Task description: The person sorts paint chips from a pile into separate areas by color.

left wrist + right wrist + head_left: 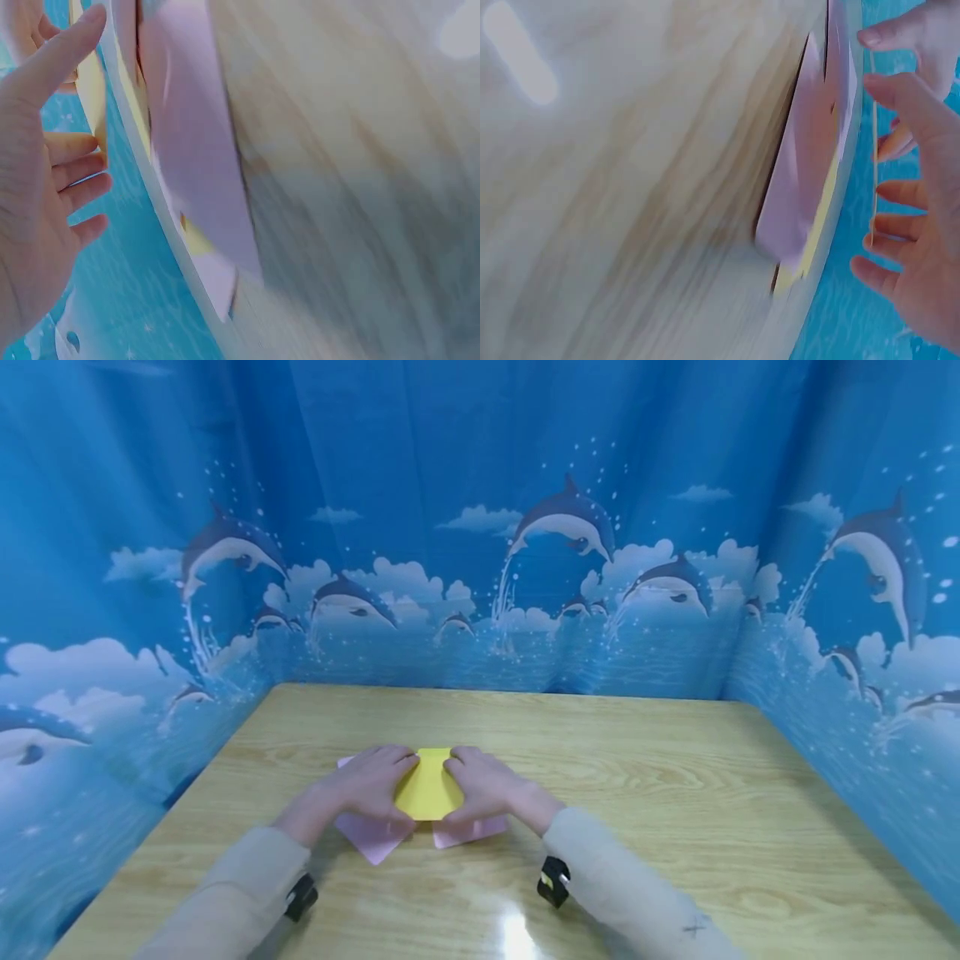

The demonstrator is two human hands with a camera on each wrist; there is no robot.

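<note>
A yellow sheet (430, 785), like paper or thin card, is held by its two sides between both hands, raised off the table. My left hand (378, 782) has its thumb at the near corner and its fingers along the left edge. On the opposite edge my right hand (482, 787) grips in the same way. Beneath them, pink sheets (375, 837) lie on the table, partly hidden by the hands. Seen from the right wrist, the yellow sheet is edge-on, and a yellow strip (820, 217) shows under the pink pieces, which stand slightly lifted or folded.
The wood-grain table (637, 810) extends well to the right of the hands. Blue curtains (465, 460) printed with dolphins hang behind it and at both sides. A small dark device (553, 882) is strapped at the right wrist, another (302, 897) at the left.
</note>
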